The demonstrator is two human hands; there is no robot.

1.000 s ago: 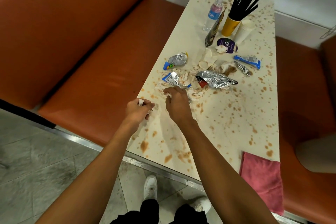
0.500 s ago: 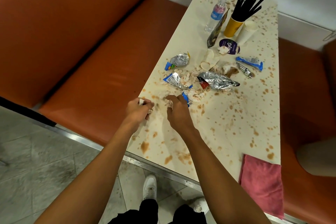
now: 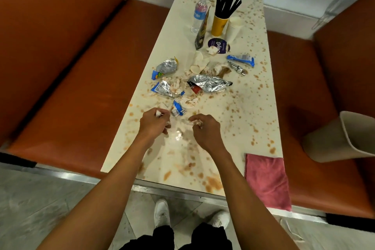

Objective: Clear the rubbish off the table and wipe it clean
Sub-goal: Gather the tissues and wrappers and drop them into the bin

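The stained white table (image 3: pixel 239 119) carries a litter pile in its middle: a large silver foil wrapper (image 3: pixel 211 84), two smaller foil wrappers (image 3: pixel 165 67) (image 3: pixel 163 88), a small blue wrapper (image 3: pixel 178 108) and torn paper scraps (image 3: pixel 190 102). My left hand (image 3: pixel 154 123) is closed on white paper scraps just left of the blue wrapper. My right hand (image 3: pixel 206 130) is closed on a white paper scrap, just below the pile. A pink cloth (image 3: pixel 266 178) hangs over the table's near right corner.
At the far end stand a water bottle (image 3: pixel 198 15), a yellow cup of black straws (image 3: pixel 218 24), a white cup (image 3: pixel 233 28), a purple lid (image 3: pixel 220 45) and a blue wrapper (image 3: pixel 241 59). Orange benches (image 3: pixel 67 79) flank the table. A beige bin (image 3: pixel 345 138) sits on the right bench.
My right hand has pulled back from the pile toward me and to the right, with a scrap in it. The left hand stays closed on its scraps in about the same place.
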